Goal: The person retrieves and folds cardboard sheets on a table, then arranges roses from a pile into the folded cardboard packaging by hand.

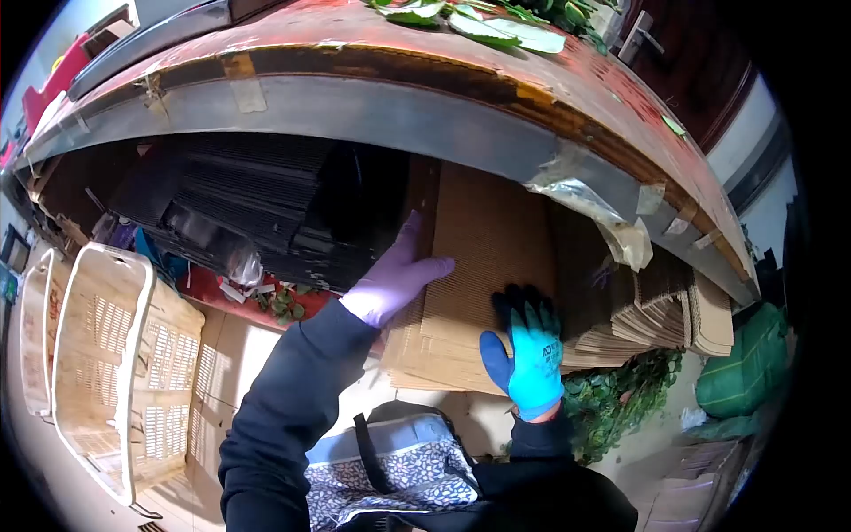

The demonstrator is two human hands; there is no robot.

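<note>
My left hand (397,272), in a thin purple glove, is at the left edge of a stack of brown corrugated cardboard sheets (483,230) under the table. Its thumb and a finger are stretched apart, and the thumb reaches over the top sheet. My right hand (532,355), in a blue knitted work glove with dark fingertips, lies on the front part of the same sheets with its fingers extended. Neither hand is wrapped round anything I can see. The back of the stack is hidden beneath the tabletop.
Above is a worn tabletop (355,40) with a metal edge and green leaves. Black folded sheets (248,199) fill the left of the shelf. More cardboard (656,310) lies right. A white plastic crate (133,372), leafy cuttings (620,395) and a green sack (743,368) stand around.
</note>
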